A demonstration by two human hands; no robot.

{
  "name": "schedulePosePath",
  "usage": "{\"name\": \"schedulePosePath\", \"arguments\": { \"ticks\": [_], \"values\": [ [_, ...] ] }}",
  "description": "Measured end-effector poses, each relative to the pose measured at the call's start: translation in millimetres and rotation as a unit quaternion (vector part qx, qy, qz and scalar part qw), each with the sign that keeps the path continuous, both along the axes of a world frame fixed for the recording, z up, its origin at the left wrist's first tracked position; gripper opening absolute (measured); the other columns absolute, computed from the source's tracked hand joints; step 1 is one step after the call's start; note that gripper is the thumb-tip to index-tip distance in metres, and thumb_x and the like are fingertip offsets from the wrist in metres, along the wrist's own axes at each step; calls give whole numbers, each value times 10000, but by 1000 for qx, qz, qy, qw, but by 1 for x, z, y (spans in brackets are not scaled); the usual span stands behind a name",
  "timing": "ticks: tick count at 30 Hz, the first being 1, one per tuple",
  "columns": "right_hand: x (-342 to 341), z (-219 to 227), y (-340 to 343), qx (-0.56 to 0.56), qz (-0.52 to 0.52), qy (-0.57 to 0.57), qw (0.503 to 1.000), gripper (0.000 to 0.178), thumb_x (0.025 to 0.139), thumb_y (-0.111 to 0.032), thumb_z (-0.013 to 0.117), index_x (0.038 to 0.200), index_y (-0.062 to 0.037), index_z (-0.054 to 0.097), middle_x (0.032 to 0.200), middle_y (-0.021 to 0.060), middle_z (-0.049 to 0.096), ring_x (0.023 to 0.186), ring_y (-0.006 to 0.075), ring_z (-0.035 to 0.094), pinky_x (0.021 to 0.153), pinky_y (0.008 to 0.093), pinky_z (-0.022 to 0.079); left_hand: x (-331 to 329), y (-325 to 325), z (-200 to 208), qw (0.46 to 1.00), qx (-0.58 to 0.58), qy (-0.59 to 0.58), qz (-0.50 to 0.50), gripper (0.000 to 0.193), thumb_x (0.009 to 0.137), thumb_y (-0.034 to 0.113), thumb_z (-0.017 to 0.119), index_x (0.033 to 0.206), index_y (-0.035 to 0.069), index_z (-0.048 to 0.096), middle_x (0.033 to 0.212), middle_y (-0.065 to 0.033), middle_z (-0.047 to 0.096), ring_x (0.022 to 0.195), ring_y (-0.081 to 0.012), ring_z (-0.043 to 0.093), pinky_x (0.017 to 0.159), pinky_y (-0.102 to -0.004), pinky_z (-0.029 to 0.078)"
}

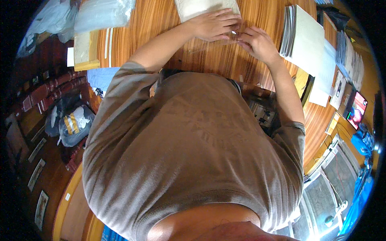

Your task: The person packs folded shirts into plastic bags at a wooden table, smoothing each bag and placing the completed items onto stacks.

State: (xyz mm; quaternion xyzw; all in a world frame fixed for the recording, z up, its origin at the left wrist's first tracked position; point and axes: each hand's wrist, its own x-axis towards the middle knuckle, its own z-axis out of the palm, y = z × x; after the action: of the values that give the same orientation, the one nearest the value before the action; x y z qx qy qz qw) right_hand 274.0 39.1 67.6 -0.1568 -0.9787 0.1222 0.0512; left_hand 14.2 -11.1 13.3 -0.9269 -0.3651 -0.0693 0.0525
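Your left hand (215,26), fingers extended and open, lies across a pale packet (205,5) at top centre; your right hand (259,43) is bent beside it, near what looks like clear film (217,45), its grip impossible to tell. Light, even fingertip pressure should keep the film from creasing. Striped wood-grain table (148,26) beneath, clear bags (104,16) upper left, stacked booklets (305,38) upper right.

Left hand (213,26) angled inward, fingers (228,17) nearly straight, right hand (257,44) bent close by, I saw, both bare forearms (161,48) stretched forward
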Motion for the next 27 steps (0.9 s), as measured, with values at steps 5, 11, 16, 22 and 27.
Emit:
{"name": "schedulePosePath", "arguments": {
  "ticks": [5,11,16,22,27],
  "values": [
    [16,-1,-3,-52,-51,81,994,142,880,-141,775,1001,-68,758,1000,72,706,971,296,669,891,423,549,-3,-63,18,974,-69,-178,124,452,1024,376,615,1329,47,669,1426,-83,641,1408,-310,510,1195,-495,388],
    [31,-15,-14,1,-108,132,985,141,880,-121,773,1007,-61,757,1000,84,711,964,306,678,869,423,559,3,-133,0,946,-87,-179,255,328,977,239,682,1230,36,730,1342,-88,697,1333,-306,588,1119,-453,484],
    [29,-21,-20,-15,-152,142,978,144,878,-104,780,1014,-58,761,998,94,716,967,313,681,867,424,561,-14,-145,7,917,-75,-236,313,266,957,145,713,1195,33,751,1307,-80,722,1280,-279,643,1085,-418,523],
    [19,-12,-23,-5,-210,193,958,138,877,-103,797,996,-46,753,1010,125,704,975,340,677,857,427,559,-26,-153,23,921,-71,-274,266,233,957,137,720,1158,33,773,1289,-102,735,1253,-282,661,1068,-415,532],
    [-15,-17,-14,-57,-276,318,905,128,961,-114,746,1005,-9,687,986,133,716,947,285,704,853,394,563,-35,-146,36,864,-68,-416,275,190,964,107,743,1123,14,788,1202,-125,773,1123,-272,730,1012,-381,568]
  ]
}}
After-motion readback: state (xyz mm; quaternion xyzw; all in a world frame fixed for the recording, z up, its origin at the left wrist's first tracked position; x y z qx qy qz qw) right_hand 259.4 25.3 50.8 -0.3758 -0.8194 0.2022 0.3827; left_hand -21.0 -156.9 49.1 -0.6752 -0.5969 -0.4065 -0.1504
